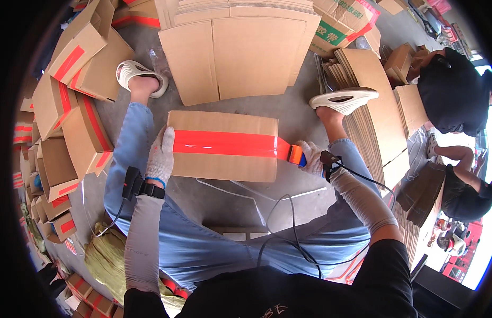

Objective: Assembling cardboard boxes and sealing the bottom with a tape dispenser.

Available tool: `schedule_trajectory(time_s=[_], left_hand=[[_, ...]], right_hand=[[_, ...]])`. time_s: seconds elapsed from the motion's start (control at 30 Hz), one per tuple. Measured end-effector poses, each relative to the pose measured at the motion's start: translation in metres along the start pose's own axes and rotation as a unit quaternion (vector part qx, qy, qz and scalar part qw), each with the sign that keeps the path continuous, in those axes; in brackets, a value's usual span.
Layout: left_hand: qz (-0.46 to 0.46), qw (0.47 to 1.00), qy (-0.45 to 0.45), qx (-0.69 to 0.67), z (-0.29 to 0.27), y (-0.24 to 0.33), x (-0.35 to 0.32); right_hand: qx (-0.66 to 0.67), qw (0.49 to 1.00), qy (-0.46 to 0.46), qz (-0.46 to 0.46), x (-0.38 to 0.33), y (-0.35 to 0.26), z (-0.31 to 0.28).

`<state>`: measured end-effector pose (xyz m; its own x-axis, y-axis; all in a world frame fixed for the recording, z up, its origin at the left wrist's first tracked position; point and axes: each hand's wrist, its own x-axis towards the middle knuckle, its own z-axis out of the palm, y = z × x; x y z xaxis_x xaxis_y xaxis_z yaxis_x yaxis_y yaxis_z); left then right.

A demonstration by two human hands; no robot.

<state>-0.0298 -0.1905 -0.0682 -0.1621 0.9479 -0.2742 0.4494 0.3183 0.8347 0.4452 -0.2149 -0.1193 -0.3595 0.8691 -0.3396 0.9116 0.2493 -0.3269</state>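
Note:
A brown cardboard box (224, 168) sits between my legs with a strip of red tape (224, 143) running along the middle of its upper face. My left hand (161, 155), in a pale knit glove, presses against the box's left end, its fingers along that edge. At the right end, my gloved right hand (311, 158) is closed around an orange and blue tape dispenser (297, 156). The red strip stretches from the box's right edge to this dispenser. Part of the dispenser is hidden inside my right hand.
Ahead stands a stack of flat cardboard (246, 58). Taped open boxes (87, 132) pile up on the left. More flattened cardboard (370, 100) leans at the right, near two people in dark clothes. A black cable (293, 222) hangs across my lap. White straps (230, 193) lie on the floor.

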Motion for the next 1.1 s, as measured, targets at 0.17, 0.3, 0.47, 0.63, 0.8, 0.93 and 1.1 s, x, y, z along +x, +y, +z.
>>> schedule_trajectory(time_s=[0.17, 0.3, 0.47, 0.63, 0.8, 0.93, 1.1], left_hand=[[-0.008, 0.999, 0.029, -0.038, -0.027, 0.003, -0.01], [0.02, 0.99, 0.003, -0.143, 0.012, 0.002, 0.003], [-0.016, 0.989, 0.012, -0.147, 0.001, 0.0, -0.019], [0.006, 0.98, -0.033, -0.195, -0.016, 0.01, -0.047], [0.01, 0.946, -0.146, -0.291, -0.027, -0.022, -0.095], [0.214, 0.961, -0.029, -0.172, -0.079, 0.035, -0.102], [0.361, 0.761, 0.537, -0.034, -0.27, 0.216, -0.006]], right_hand=[[-0.108, 0.99, -0.087, -0.014, 0.065, -0.061, 0.023], [-0.117, 0.972, 0.143, -0.143, 0.09, 0.051, 0.164], [-0.073, 0.997, -0.016, -0.011, 0.081, -0.009, 0.065], [-0.051, 0.989, -0.022, 0.134, 0.034, -0.08, 0.028], [0.406, 0.83, 0.3, 0.237, -0.023, -0.128, 0.046], [0.522, 0.735, 0.417, 0.116, 0.004, -0.181, -0.01], [0.359, 0.733, 0.573, -0.079, 0.103, -0.348, -0.281]])
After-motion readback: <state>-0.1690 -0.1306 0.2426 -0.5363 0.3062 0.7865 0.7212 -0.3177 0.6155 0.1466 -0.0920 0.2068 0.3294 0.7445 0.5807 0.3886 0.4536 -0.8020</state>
